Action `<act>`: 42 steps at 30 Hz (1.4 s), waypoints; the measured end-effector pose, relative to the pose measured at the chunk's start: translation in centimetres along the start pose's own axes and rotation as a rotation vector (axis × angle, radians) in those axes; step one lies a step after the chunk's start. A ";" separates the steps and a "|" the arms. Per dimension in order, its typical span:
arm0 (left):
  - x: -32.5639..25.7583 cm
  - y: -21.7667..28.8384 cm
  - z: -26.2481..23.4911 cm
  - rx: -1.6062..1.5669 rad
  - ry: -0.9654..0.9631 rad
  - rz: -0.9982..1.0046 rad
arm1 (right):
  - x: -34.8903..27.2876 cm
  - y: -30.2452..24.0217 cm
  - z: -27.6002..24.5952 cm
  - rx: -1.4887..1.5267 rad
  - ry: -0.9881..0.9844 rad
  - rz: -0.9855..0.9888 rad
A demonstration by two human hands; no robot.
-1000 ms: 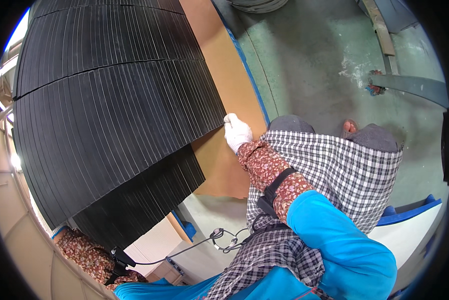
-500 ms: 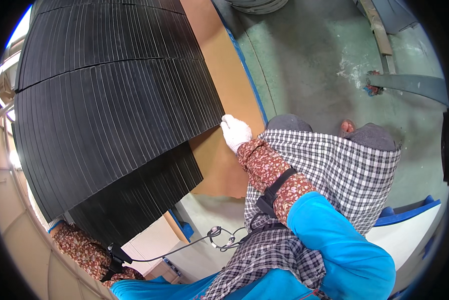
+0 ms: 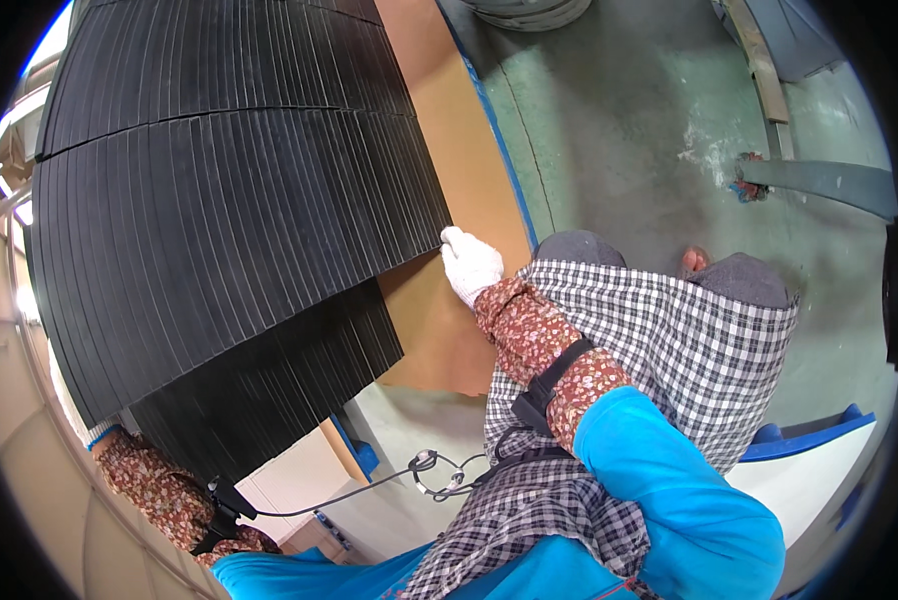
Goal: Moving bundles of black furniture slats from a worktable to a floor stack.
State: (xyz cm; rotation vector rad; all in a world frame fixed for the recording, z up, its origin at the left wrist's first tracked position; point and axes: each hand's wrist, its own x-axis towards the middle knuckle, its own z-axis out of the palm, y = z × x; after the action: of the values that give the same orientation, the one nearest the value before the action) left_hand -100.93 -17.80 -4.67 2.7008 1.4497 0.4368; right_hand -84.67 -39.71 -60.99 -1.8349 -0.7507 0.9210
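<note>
A broad row of thin black ribbed strips [image 3: 239, 220], standing side by side, fills the left half of the view. It lies over a lower layer of black strips [image 3: 269, 385], which shows along the near side. My right hand [image 3: 471, 265], in a white knit glove, is closed at the row's near right corner, thumb and fingers pressed against the end strip. At the row's far left end is my left hand [image 3: 102, 432]; only its glove cuff shows, and its fingers are hidden behind the strips.
Brown cardboard sheet [image 3: 469, 150] with a blue edge runs under the strips' right side. Another row of black strips [image 3: 239, 55] lies beyond. A looped cable [image 3: 424, 465] hangs by my apron. A grey metal leg [image 3: 819, 178] stands on the green floor [image 3: 649, 120] at right.
The left end of the near row has shifted slightly away from me, along with my left hand. My right hand stays almost in place at the corner.
</note>
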 end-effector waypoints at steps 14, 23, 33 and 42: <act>1.0 -5.1 -2.1 -0.179 0.111 -0.154 | -0.1 -0.8 -0.7 -0.048 -0.069 0.010; 1.8 -5.7 -2.8 -0.031 0.051 -0.092 | -0.2 -1.5 -1.5 -0.016 0.008 -0.010; 1.6 -1.5 -0.8 0.197 0.036 -0.026 | -0.2 -1.3 -1.0 -0.031 0.050 -0.078; 1.4 -2.5 -1.2 0.255 0.063 0.007 | -0.6 -1.4 -1.0 0.003 0.076 -0.126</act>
State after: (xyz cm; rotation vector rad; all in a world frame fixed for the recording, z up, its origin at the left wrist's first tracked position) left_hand -102.54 -15.31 -3.60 2.9112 1.6150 0.3639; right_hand -84.29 -40.09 -59.22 -1.7883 -0.8075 0.7670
